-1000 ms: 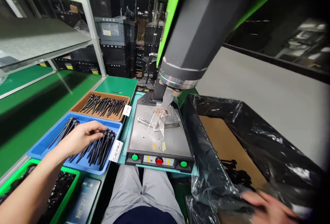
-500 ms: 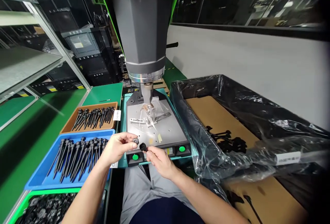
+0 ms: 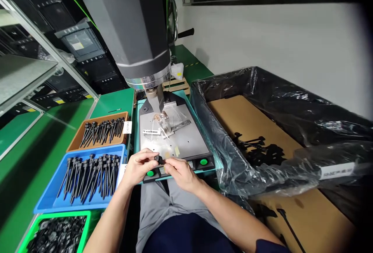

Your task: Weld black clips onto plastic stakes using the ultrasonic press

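Observation:
My left hand (image 3: 139,168) pinches a small black round cap (image 3: 157,158) between thumb and fingertips. My right hand (image 3: 183,174) has its fingers closed on a black plastic piece (image 3: 162,161), most of which its fingers hide. Cap and piece meet end to end; whether one is seated in the other I cannot tell. Both hands are over the front edge of the machine's grey metal plate (image 3: 182,138). A clear bracket-like fixture (image 3: 165,123) sits on that plate, under the metal tool tip (image 3: 155,99) of the machine head.
On the left, an orange bin (image 3: 70,144) and a blue bin (image 3: 43,202) hold black spikes. A green bin (image 3: 87,222) holds small black parts. To the right, a large box lined with black plastic (image 3: 233,159) contains dark pieces (image 3: 266,152). Two green buttons (image 3: 203,162) face me.
The cap and the black piece, apart before, have come together as my hands closed the gap. My view has shifted, so the machine head appears tilted and further left.

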`<state>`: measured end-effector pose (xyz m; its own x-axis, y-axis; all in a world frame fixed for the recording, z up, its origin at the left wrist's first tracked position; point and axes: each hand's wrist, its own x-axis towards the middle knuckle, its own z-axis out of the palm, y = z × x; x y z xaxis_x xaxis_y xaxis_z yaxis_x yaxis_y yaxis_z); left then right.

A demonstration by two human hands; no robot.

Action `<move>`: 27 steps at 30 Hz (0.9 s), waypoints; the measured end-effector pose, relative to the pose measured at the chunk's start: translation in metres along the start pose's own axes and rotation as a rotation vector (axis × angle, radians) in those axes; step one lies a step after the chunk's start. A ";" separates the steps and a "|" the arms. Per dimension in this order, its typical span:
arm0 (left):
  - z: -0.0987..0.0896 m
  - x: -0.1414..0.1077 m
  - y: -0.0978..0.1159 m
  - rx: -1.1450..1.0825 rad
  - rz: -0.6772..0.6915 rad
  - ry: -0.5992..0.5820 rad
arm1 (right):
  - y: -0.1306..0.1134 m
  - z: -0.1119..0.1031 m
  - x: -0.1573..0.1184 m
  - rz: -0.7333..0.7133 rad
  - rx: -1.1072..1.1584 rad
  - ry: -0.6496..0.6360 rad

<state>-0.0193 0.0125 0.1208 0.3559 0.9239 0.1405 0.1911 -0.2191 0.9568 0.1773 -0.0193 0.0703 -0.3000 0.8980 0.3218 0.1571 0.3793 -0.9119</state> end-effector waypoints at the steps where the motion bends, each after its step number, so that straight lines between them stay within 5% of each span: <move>1: 0.001 0.000 -0.001 0.013 0.003 0.004 | 0.001 -0.002 0.001 -0.020 -0.025 0.014; 7: 0.007 0.004 -0.005 0.019 0.011 0.016 | 0.005 -0.010 0.003 -0.016 -0.021 0.007; 14: 0.014 0.001 -0.010 -0.024 -0.126 -0.189 | 0.017 -0.026 -0.005 0.323 0.272 -0.284; 22: 0.039 0.007 -0.026 -0.023 -0.191 -0.174 | 0.034 -0.025 -0.028 0.330 0.309 -0.136; 27: 0.064 0.007 -0.055 -0.220 -0.388 0.047 | 0.050 -0.029 -0.035 0.474 0.529 0.068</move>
<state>0.0308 0.0110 0.0533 0.2537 0.9388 -0.2331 0.1015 0.2138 0.9716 0.2227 -0.0251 0.0204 -0.2503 0.9580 -0.1400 -0.2272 -0.1987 -0.9534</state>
